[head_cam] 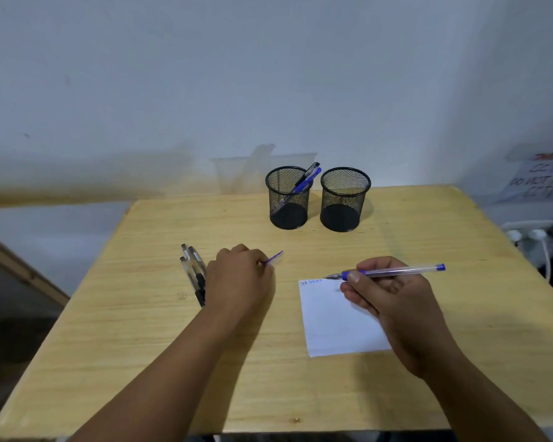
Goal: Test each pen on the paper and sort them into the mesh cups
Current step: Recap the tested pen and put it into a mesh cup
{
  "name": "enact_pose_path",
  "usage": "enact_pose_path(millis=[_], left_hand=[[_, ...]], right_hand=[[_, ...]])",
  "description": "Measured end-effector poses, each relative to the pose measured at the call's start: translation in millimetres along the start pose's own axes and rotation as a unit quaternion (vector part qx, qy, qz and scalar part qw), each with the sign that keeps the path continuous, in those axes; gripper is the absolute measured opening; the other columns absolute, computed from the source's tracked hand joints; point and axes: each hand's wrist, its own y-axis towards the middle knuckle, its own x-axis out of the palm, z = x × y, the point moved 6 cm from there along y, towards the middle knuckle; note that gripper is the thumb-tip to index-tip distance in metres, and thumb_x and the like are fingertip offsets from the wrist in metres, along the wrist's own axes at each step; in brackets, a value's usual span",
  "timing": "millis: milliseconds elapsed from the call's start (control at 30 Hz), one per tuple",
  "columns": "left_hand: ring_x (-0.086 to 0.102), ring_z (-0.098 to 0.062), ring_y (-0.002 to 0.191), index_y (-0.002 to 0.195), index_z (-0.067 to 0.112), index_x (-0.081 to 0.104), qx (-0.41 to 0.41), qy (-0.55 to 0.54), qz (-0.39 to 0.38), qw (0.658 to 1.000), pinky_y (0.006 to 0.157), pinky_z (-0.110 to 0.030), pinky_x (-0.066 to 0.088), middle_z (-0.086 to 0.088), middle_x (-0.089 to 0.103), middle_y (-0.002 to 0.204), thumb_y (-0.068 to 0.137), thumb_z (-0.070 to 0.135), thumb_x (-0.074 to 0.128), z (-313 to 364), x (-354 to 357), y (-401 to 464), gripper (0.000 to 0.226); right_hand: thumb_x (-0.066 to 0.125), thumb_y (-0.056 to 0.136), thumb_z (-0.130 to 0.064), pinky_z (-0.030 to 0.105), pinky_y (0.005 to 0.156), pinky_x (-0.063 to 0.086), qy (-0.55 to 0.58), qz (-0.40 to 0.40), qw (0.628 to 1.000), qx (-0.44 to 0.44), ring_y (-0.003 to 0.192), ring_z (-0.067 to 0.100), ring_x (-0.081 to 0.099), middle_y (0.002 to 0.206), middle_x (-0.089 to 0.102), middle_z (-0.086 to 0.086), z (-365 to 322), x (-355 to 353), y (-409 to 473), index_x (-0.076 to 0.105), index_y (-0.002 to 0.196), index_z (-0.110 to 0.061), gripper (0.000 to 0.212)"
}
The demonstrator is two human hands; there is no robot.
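Note:
My right hand (387, 301) holds an uncapped blue pen (396, 271), its tip pointing left just above the top edge of the white paper (332, 327), where small blue writing shows. My left hand (240, 279) is closed on the pen's clear blue cap (275, 258), left of the paper. Several black pens (193, 275) lie on the table beside my left hand, partly hidden by it. Two black mesh cups stand at the back: the left cup (288, 199) holds two pens, blue and black; the right cup (344, 199) looks empty.
The wooden table (141, 346) meets a white wall at the back. A white power strip with plugs and a cable (530, 237) sits off the table's right edge. A printed sign (540, 180) hangs at the far right.

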Motion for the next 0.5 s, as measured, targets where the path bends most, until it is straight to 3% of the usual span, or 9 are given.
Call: enact_pose_path(millis=[100,233,367,500], left_hand=[[0.061,-0.014,0.088,0.093,0.035,0.071,-0.002,-0.084,-0.010,0.996,0.077,-0.035,0.049,0.015,0.070,0.089,0.088,0.042,0.060,-1.0,-7.6,-8.6,0.014],[0.056,0.006,0.083,0.083,0.036,0.067,-0.021,-0.228,-0.024,0.973,0.068,-0.020,0.044,0.027,0.067,0.082,0.086,0.033,0.069,-0.1,-15.3,-29.3,0.004],[0.053,-0.002,0.073,0.079,0.035,0.068,-0.022,-0.307,-0.026,0.951,0.062,-0.020,0.041,0.020,0.066,0.076,0.082,0.027,0.076,0.2,-19.1,-43.9,0.012],[0.054,-0.004,0.074,0.079,0.035,0.069,-0.002,-0.323,-0.025,0.946,0.063,-0.022,0.038,0.021,0.066,0.076,0.081,0.027,0.076,5.6,-22.6,-53.6,0.011]], right_hand=[[0.072,0.084,-0.003,0.028,0.075,0.062,-0.025,-0.007,0.999,-0.035,0.079,0.027,0.075,0.080,0.077,0.014,-9.1,9.4,0.6,0.068,0.093,-0.003,0.010],[0.076,0.082,-0.009,0.029,0.074,0.060,-0.052,-0.007,0.998,-0.046,0.078,0.024,0.074,0.078,0.077,0.008,-13.0,17.8,4.7,0.070,0.091,-0.009,0.010],[0.076,0.082,-0.010,0.029,0.073,0.060,-0.081,-0.018,0.995,-0.049,0.076,0.024,0.074,0.077,0.077,0.007,-11.9,27.2,5.5,0.071,0.088,-0.011,0.008],[0.075,0.083,-0.009,0.028,0.074,0.061,-0.099,-0.049,0.992,-0.053,0.076,0.020,0.074,0.077,0.076,0.006,-8.5,37.7,0.2,0.071,0.086,-0.010,0.006]])
